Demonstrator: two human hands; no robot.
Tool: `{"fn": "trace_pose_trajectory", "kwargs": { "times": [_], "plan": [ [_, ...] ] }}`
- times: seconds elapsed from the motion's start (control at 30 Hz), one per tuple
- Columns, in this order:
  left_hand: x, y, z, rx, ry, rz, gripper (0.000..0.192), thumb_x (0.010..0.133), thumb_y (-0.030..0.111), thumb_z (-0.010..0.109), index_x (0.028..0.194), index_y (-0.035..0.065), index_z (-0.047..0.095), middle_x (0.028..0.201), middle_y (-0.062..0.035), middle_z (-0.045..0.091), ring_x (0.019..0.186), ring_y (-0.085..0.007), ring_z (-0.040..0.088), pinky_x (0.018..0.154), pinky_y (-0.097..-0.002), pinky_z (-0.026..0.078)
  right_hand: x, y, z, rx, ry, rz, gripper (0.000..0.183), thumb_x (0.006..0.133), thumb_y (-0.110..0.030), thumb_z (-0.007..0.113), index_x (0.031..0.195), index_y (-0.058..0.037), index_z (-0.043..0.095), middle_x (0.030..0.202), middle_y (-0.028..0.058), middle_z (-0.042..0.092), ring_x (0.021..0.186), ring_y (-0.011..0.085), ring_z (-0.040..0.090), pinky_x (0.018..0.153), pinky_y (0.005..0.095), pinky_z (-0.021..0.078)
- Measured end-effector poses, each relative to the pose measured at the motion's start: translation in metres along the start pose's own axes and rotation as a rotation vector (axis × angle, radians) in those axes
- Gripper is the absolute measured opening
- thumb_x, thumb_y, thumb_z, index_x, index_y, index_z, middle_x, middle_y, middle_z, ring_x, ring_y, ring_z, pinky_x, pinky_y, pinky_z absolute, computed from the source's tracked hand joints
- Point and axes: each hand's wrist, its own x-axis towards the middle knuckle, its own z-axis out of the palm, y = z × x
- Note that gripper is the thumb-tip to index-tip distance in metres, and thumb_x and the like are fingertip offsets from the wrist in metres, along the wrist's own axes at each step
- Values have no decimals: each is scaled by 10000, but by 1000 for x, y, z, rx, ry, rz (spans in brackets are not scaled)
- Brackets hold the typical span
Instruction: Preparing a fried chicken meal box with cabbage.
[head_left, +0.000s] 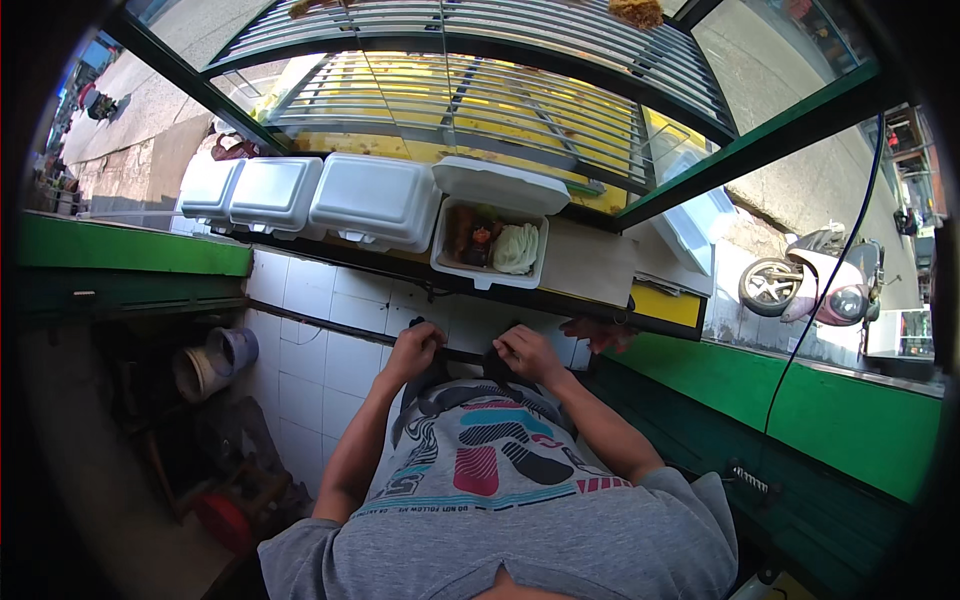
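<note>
My left hand (411, 351) and my right hand (529, 355) are in front of my waist, apart from each other, below the counter edge. The fingers of both are curled in; whether anything thin is between them cannot be made out. Beyond them on the counter sits a white foam food box (487, 280) with its lid (501, 184) raised. Inside are browned food, a small bag of dark sauce (480, 247) and a white, wrinkled portion (516, 249). To its left stand a large closed foam box (375, 201) and two smaller-looking closed ones (274, 193) (212, 187).
A glass display case with slatted metal racks (480, 97) rises behind the boxes. Brown paper (589, 259) lies right of the open box. A reddish plastic bag (600, 334) hangs under the counter. Buckets (231, 351) and a red stool (223, 521) stand lower left. A scooter (817, 281) is parked outside.
</note>
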Motion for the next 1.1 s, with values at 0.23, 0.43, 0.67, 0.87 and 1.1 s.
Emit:
{"fn": "trace_pose_trajectory", "kwargs": {
  "times": [0.23,0.43,0.67,0.87,1.1],
  "plan": [
    [-124,-186,21,76,-88,-610,262,756,191,608,963,53,691,913,-185,684,889,-345,658,795,-401,508,-104,68,62,-147,-486,713,259,843,-246,589,1000,-45,634,976,178,666,929,342,634,794,446,504],
    [-211,-263,-4,-119,199,-793,258,774,170,593,968,26,685,864,-168,699,771,-273,687,733,-359,534,-100,63,131,-194,-524,1138,304,827,-285,608,1010,-45,647,906,154,690,870,329,665,774,408,521],
    [-270,-311,-60,-368,240,-1056,240,830,163,586,1019,36,660,838,-92,702,628,-157,671,455,-286,487,-36,34,217,-98,-463,925,300,833,-276,604,1004,-37,666,953,162,684,906,286,661,801,369,508],
    [-272,-337,-91,-464,320,-1112,231,861,154,564,1048,48,650,858,-83,698,630,-153,663,444,-267,472,20,45,269,-157,-602,759,284,844,-253,592,1004,-31,666,949,172,682,889,281,663,778,367,508],
    [-239,-350,-143,-353,242,-925,242,812,186,611,997,43,673,807,-69,693,616,-155,635,534,-285,493,104,38,316,-112,-630,920,332,840,-303,585,999,-23,661,977,191,673,901,312,656,783,402,504]
  ]
}}
